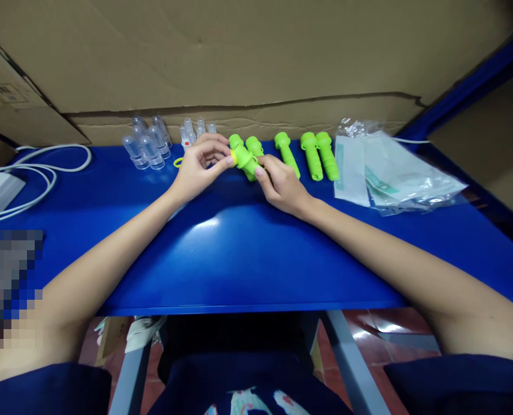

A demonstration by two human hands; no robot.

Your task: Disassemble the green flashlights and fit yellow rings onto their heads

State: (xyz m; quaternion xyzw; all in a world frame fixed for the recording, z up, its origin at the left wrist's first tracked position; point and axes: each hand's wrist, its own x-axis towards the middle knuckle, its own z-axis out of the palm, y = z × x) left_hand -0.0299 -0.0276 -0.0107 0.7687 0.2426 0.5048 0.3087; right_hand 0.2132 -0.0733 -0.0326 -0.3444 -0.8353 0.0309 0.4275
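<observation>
Over the back of the table, my right hand (285,184) is closed round a bright green ribbed flashlight body (245,158), which lies tilted with its yellow-ringed end toward the left. My left hand (202,164) pinches the yellow ring (234,157) at that end between thumb and fingers. Behind the held piece, another green flashlight body (253,144) is partly hidden. Just right of my right hand lies a green flashlight body (287,154), and farther right a pair of green flashlight bodies (312,155) lie side by side. A loose yellow ring (178,162) is beside my left hand.
Several clear plastic tubes (151,151) stand at the back left, with smaller clear pieces (188,129) behind my left hand. Clear bags (406,170) with papers lie at right. A white cable (49,167) coils at left on the blue table (248,253). Cardboard (239,57) walls the back.
</observation>
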